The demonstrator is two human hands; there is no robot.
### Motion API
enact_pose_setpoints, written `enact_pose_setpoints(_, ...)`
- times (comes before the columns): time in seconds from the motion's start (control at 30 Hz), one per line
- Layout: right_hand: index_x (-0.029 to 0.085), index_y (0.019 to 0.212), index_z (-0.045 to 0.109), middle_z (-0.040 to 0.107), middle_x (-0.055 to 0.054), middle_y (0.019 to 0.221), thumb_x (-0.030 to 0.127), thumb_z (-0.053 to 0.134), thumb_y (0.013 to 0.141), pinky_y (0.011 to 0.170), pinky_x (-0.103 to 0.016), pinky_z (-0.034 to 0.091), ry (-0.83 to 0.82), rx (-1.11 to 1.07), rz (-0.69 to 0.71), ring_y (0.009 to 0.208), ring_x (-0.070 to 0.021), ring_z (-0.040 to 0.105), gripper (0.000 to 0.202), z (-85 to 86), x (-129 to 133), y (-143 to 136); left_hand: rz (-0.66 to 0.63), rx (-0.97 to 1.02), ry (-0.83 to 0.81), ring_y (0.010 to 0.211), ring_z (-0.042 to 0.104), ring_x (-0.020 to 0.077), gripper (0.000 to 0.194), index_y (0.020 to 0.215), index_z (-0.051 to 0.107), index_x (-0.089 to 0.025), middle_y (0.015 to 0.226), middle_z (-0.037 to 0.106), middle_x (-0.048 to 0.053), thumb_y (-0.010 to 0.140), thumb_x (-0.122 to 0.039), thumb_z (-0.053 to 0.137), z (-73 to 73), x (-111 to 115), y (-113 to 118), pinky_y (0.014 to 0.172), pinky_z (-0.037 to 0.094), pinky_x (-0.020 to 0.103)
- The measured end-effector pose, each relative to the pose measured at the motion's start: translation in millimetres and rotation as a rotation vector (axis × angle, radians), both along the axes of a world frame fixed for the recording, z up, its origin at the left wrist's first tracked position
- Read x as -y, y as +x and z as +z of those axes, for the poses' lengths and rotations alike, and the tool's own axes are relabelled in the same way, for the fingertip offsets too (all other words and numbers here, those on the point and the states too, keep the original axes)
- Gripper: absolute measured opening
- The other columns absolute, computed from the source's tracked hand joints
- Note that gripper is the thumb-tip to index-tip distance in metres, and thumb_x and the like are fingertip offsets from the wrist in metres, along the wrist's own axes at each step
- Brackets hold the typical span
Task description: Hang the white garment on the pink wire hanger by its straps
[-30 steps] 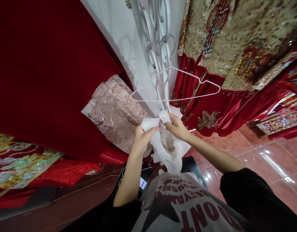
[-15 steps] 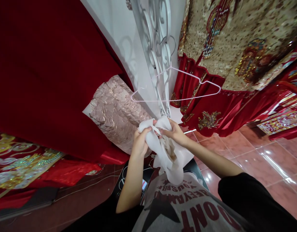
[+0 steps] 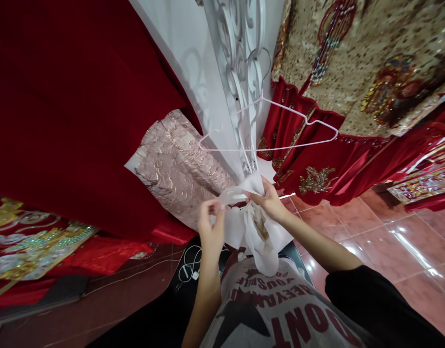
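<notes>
A piece of thin white fabric (image 3: 267,253) hangs in folds over my lap, with a beige patch showing among its folds. My right hand (image 3: 267,200) grips its upper right part, thumb on top and the other fingers behind the cloth. On the other side, my left hand (image 3: 212,220) pinches the cloth's left edge between thumb and fingertips, its fingers a little blurred. A strip of the fabric stretches between both hands. Just beyond, a pale pink textured cloth (image 3: 179,164) with a metallic sheen hangs close to my left hand.
A pale pink hanger (image 3: 298,146) hangs from a white scrollwork metal frame (image 3: 240,72). Red fabric (image 3: 80,106) fills the left, and a gold sequined garment (image 3: 338,72) hangs at right. A white cable (image 3: 188,270) lies coiled beside my left forearm, above pink floor tiles (image 3: 370,241).
My left hand has moved left and down, away from the right hand, drawing the cloth's edge out between them. My right hand keeps its hold. The view has shifted slightly.
</notes>
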State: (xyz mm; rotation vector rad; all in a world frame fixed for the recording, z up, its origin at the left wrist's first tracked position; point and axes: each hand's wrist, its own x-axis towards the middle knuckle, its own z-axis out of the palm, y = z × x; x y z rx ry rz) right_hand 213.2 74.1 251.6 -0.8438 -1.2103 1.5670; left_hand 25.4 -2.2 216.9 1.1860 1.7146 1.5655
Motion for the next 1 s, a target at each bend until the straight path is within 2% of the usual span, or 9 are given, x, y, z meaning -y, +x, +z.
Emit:
enact_pose_setpoints(0.1, 0.027, 0.099, 0.058, 0.066, 0.001, 0.079, 0.049, 0.095, 0.071, 0.069, -0.037, 0.056, 0.036, 0.019, -0.034, 0.068, -0.0196, 0.06, 0.051, -2.0, 2.3, -3.9, -0.304, 0.344, -0.08, 0.091, 0.074, 0.0249, 0.045, 0.093, 0.081, -0.023, 0.098, 0.079, 0.01, 0.094, -0.067, 0.073, 14.4, -11.2, 27.8, 0.086, 0.058, 0.035)
enact_pose_setpoints(0.2, 0.028, 0.102, 0.06, 0.07, -0.001, 0.084, 0.047, 0.093, 0.073, 0.074, -0.04, 0.059, 0.057, 0.035, -0.003, 0.073, -0.0221, 0.064, 0.048, -3.9, 5.6, -3.8, -0.29, 0.64, -0.009, 0.1, 0.078, 0.0265, 0.038, 0.097, 0.084, -0.023, 0.106, 0.083, 0.011, 0.082, -0.058, 0.087, 20.6, -25.8, 47.6, 0.089, 0.06, 0.035)
enact_pose_setpoints(0.33, 0.024, 0.1, 0.067, 0.074, -0.003, 0.091, 0.038, 0.083, 0.08, 0.082, -0.039, 0.059, 0.163, 0.14, -0.08, 0.083, -0.0234, 0.07, 0.03, 2.1, 2.8, 14.7, -0.251, 0.758, 0.069, 0.108, 0.08, 0.0288, 0.034, 0.1, 0.087, -0.022, 0.113, 0.084, 0.014, 0.071, -0.038, 0.092, 19.5, -45.3, 45.5, 0.09, 0.064, 0.036)
enact_pose_setpoints(0.47, 0.02, 0.081, 0.068, 0.07, -0.001, 0.078, 0.027, 0.073, 0.08, 0.073, -0.032, 0.051, 0.417, 0.361, -0.359, 0.074, -0.0193, 0.064, 0.009, 11.9, -22.8, 48.0, -0.088, 0.559, 0.277, 0.123, 0.077, 0.0287, 0.039, 0.107, 0.086, -0.025, 0.137, 0.079, 0.013, 0.072, -0.04, 0.094, 24.2, -78.5, 6.1, 0.091, 0.066, 0.033)
enact_pose_setpoints(0.6, 0.021, 0.068, 0.059, 0.055, 0.002, 0.063, 0.036, 0.064, 0.09, 0.063, -0.029, 0.042, 0.561, 0.406, -0.667, 0.061, -0.0146, 0.051, 0.027, 11.9, -69.0, 65.1, -0.088, 0.224, 0.438, 0.143, 0.067, 0.036, 0.052, 0.114, 0.086, -0.021, 0.142, 0.077, 0.013, 0.069, -0.046, 0.098, 41.0, -124.6, -49.3, 0.12, 0.055, 0.045)
enact_pose_setpoints(0.7, 0.021, 0.085, 0.072, 0.069, -0.002, 0.077, 0.032, 0.057, 0.092, 0.071, -0.031, 0.05, 0.633, 0.509, -0.671, 0.071, -0.0187, 0.062, 0.02, 7.1, -102.2, 65.1, -0.164, 0.055, 0.37, 0.141, 0.068, 0.0373, 0.056, 0.118, 0.085, -0.021, 0.14, 0.078, 0.013, 0.071, -0.048, 0.097, 56.9, -156.7, -77.1, 0.125, 0.051, 0.051)
enact_pose_setpoints(0.77, 0.021, 0.101, 0.078, 0.078, -0.006, 0.093, 0.026, 0.053, 0.09, 0.079, -0.035, 0.055, 0.653, 0.625, -0.645, 0.083, -0.0233, 0.07, 0.028, 3.7, -117.8, 63.9, -0.224, -0.027, 0.279, 0.137, 0.07, 0.0374, 0.053, 0.117, 0.085, -0.02, 0.136, 0.079, 0.014, 0.072, -0.047, 0.095, 66.9, -172.9, -83.5, 0.122, 0.055, 0.052)
enact_pose_setpoints(0.9, 0.021, 0.11, 0.08, 0.083, -0.009, 0.111, 0.018, 0.052, 0.084, 0.087, -0.039, 0.059, 0.658, 0.801, -0.599, 0.098, -0.0286, 0.076, 0.039, -2.3, -130.6, 64.8, -0.378, -0.124, 0.195, 0.12, 0.078, 0.0333, 0.05, 0.118, 0.083, -0.017, 0.12, 0.083, 0.015, 0.076, -0.043, 0.092, 85.6, -189.1, -72.6, 0.109, 0.063, 0.05)
enact_pose_setpoints(1.0, 0.022, 0.109, 0.079, 0.083, -0.008, 0.113, 0.015, 0.051, 0.082, 0.092, -0.04, 0.06, 0.671, 0.798, -0.52, 0.102, -0.0292, 0.077, 0.039, -6.1, -128.9, 66.1, -0.419, -0.225, 0.175, 0.098, 0.08, 0.0275, 0.039, 0.114, 0.083, -0.016, 0.1, 0.084, 0.01, 0.081, -0.038, 0.087, 103.1, -189.6, -54.8, 0.092, 0.067, 0.042)
